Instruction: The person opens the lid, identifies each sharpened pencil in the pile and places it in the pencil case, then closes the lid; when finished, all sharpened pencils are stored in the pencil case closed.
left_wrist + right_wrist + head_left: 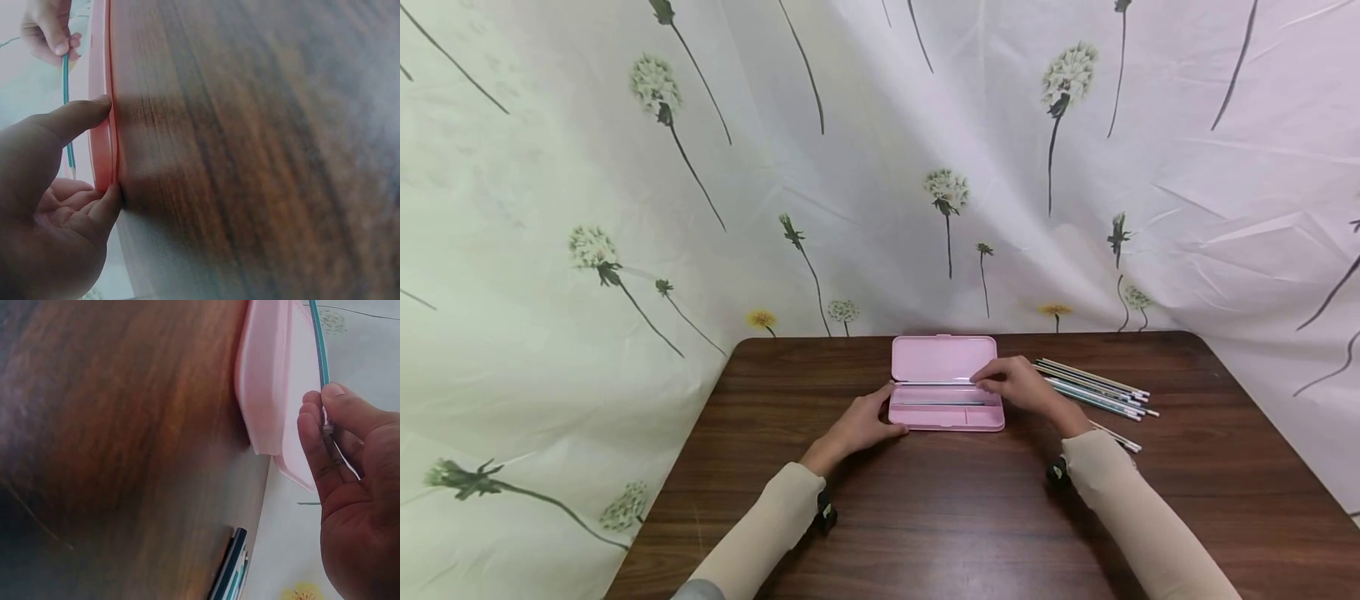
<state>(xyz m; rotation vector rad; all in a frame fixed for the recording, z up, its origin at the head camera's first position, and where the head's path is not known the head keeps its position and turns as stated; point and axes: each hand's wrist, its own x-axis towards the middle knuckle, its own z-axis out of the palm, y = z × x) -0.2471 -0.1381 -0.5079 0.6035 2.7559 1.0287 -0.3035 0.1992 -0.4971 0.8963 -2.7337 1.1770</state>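
Pink plastic hinged pencil case (934, 357) lies unfolded on brown wood-grain table (940, 517). Left hand (861, 423) grips left end, likely steadying; right hand (1019, 385) pinches slim teal pencil (320, 347) over case, near its end, likely for alignment.

I see the left hand (859, 423) hold the side of an open pink case (932, 357) on the brown bench (955, 517). The right hand (1021, 387) pinches a thin pencil (934, 383) over it. Another pencil (936, 404) lies inside; more pencils (1093, 397) lie to the right.

Head view looks down; wrist close-ups share the case (942, 394).
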